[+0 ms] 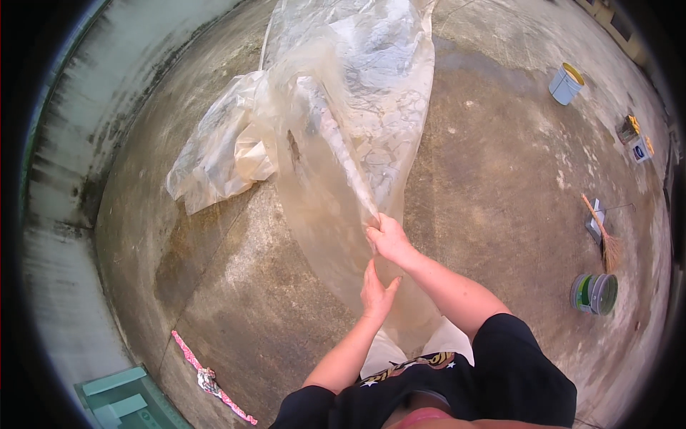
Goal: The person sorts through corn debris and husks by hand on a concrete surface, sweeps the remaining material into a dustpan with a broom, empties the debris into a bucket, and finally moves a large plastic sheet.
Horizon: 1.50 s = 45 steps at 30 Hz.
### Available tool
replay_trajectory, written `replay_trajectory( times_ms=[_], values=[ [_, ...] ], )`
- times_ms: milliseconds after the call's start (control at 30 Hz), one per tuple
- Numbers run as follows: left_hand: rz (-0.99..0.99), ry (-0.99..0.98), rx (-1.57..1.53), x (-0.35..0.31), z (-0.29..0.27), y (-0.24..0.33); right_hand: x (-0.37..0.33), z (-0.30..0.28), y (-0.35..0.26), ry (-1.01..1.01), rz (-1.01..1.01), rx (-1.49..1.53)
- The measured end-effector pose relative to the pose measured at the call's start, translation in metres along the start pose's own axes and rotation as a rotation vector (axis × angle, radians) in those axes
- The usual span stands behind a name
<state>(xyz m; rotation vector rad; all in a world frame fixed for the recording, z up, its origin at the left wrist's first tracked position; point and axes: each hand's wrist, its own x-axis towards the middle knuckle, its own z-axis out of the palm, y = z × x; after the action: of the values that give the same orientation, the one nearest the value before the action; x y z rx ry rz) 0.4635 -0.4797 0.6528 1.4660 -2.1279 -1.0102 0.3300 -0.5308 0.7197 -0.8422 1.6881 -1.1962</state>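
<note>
A large translucent plastic sheet (386, 86) stretches from my legs far across the concrete floor. Part of it rises in front of me as a blurred, lifted fold, and a crumpled flap spreads to the left. My right hand (389, 237) is closed round a gathered ridge of this sheet, at about waist height. Just below and nearer to me, my left hand (376, 293) has its fingers stretched out and its thumb apart. It lies against or right beside the sheet; whether it touches cannot be told.
A light blue bucket (563, 87) stands far right, with a small container (638, 150) beyond it. Nearer are a straw broom (612, 250), a dustpan (593, 220) and a round tin (593, 294). A pink knotted cloth strip (207, 380) lies left, near a teal box (128, 404) and wall (61, 279).
</note>
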Motion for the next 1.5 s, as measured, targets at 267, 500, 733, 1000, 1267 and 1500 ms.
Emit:
replay_trajectory(
  times_ms=[267, 500, 733, 1000, 1267, 1500],
  values=[
    [0.095, -0.048, -0.411, -0.036, 0.008, 0.017, -0.1, -0.122, 0.132, 0.18, -0.066, -0.014],
    [-0.099, -0.111, -0.815, -0.084, 0.035, 0.094, -0.292, -0.083, 0.379, -0.298, 0.748, 0.894],
    [-0.217, -0.164, -0.632, -0.154, 0.057, 0.101, -0.425, -0.111, 0.359, -0.287, 0.512, 1.656],
    [0.331, -0.435, 0.441, -0.345, 0.121, 0.044, -0.544, -0.205, 0.222, -0.191, 0.216, 1.212],
    [0.315, 0.101, 0.414, -0.446, 0.082, 0.056, -0.559, -0.158, 0.144, -0.291, -0.029, 1.056],
    [-0.43, 0.153, -0.649, -0.439, 0.051, -0.068, -0.611, -0.178, 0.083, -0.347, -0.072, 0.994]
  ],
)
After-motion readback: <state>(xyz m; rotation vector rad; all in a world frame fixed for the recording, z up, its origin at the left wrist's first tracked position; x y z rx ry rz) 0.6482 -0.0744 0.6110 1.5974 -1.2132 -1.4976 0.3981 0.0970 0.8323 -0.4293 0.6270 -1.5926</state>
